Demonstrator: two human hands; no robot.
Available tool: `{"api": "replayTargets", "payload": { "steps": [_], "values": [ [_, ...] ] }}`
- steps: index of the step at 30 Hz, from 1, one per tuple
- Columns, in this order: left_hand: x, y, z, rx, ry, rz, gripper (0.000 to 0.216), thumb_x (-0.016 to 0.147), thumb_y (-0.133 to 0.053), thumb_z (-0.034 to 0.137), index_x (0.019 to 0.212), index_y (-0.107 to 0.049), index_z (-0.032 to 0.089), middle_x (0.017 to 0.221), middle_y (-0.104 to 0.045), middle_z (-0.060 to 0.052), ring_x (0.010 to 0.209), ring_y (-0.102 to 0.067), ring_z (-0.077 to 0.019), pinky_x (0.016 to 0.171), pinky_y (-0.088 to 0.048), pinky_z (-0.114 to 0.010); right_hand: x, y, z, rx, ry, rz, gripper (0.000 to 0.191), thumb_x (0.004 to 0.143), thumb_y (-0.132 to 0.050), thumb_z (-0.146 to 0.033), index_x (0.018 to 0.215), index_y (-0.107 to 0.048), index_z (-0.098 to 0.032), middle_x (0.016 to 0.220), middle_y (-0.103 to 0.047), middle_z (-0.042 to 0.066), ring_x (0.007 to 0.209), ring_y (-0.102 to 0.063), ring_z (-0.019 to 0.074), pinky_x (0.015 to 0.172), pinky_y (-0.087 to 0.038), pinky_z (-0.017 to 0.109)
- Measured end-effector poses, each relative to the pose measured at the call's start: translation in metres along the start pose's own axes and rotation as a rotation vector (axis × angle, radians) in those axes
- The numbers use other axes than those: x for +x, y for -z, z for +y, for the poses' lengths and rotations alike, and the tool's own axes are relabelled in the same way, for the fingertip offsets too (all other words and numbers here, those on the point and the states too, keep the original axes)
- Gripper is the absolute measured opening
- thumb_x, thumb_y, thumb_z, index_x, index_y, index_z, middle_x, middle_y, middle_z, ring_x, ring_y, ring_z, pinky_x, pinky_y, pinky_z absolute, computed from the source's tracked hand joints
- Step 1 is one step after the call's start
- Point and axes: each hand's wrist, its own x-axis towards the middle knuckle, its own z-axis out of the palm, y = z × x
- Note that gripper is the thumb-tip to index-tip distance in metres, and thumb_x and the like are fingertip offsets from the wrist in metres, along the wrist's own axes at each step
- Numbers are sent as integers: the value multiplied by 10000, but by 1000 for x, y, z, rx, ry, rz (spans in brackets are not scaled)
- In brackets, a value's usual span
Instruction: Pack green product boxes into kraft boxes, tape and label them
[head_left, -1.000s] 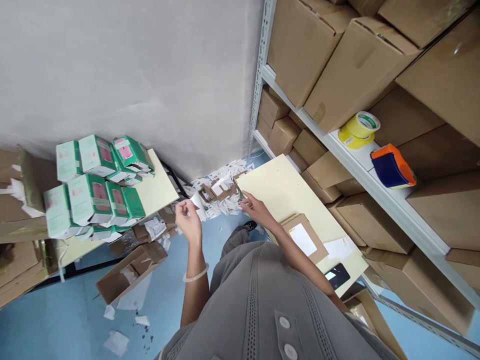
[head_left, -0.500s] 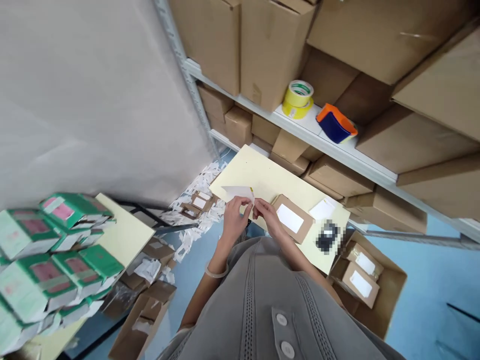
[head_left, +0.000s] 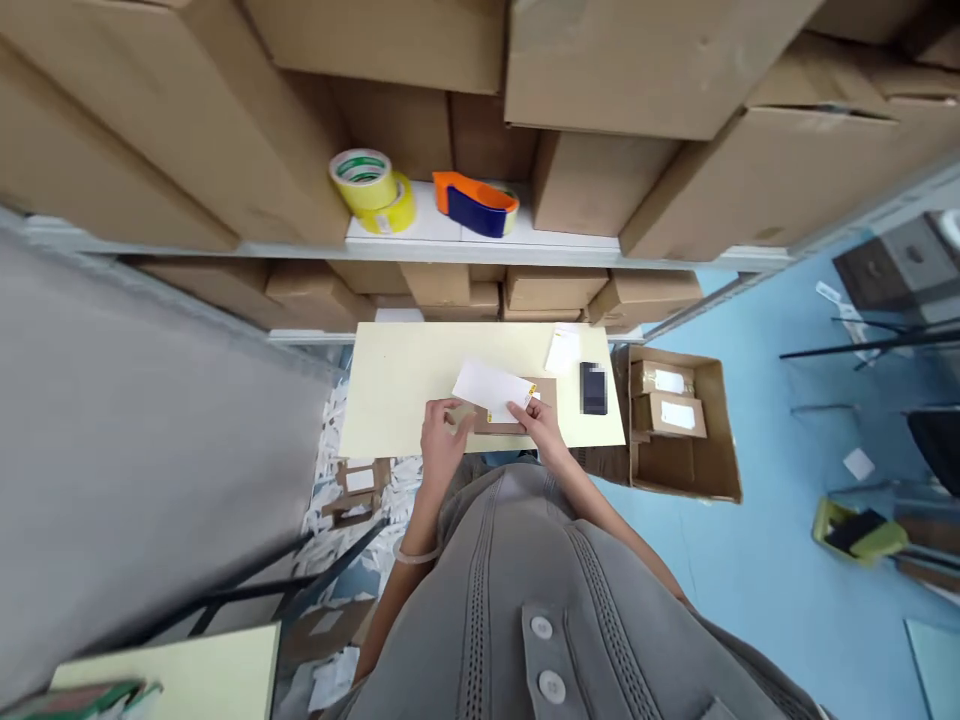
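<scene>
A white label (head_left: 487, 385) with yellow marks along its right end is pinched between the thumb and fingers of my right hand (head_left: 541, 427). It is held over a flat brown cardboard box (head_left: 547, 390) on the pale yellow table (head_left: 390, 385), covering much of the box. My left hand (head_left: 441, 440) is by the label's left end and the box's left edge, thumb and fingers apart, with nothing seen in it. More white paper (head_left: 562, 347) lies toward the table's back right, and a partly blurred dark device (head_left: 592, 388) rests near the right edge.
Shelving with cardboard boxes stands behind the table, holding yellow tape rolls (head_left: 373, 190) and an orange and blue tape dispenser (head_left: 476, 203). An open carton (head_left: 679, 470) with labelled boxes is on the floor at right. Paper scraps (head_left: 322, 490) litter the floor at left beside a wall.
My view has swung right, so the stacked green boxes are mostly out of frame. Both hands were together at the label; now my left hand is apart and the label lies flatter over the box.
</scene>
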Motion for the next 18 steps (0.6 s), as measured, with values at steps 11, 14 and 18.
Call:
{"api": "replayTargets", "payload": {
  "steps": [11, 14, 18],
  "values": [
    [22, -37, 4, -165, 118, -291, 283, 808, -602, 479, 885, -609, 207, 1024, -575, -45, 709, -558, -123, 644, -455, -276, -17, 53, 15, 9, -53, 76, 448, 667, -677, -616, 744, -619, -179, 554, -318, -66, 533, -232, 88, 510, -171, 251],
    [23, -44, 7, -168, 88, -300, 262, 820, -586, 463, 871, -611, 208, 986, -574, -34, 722, -569, -128, 650, -451, -277, -16, 59, 17, -16, -26, 70, 433, 691, -658, -611, 691, -569, -187, 562, -314, -65, 534, -240, 86, 515, -170, 251],
    [23, -47, 15, -178, 42, -324, 248, 811, -606, 455, 852, -610, 211, 981, -571, -32, 728, -566, -131, 660, -453, -280, -12, 67, 21, -85, 42, 158, 405, 705, -649, -571, 636, -485, -207, 547, -250, -79, 524, -220, 85, 514, -165, 251]
  ]
}}
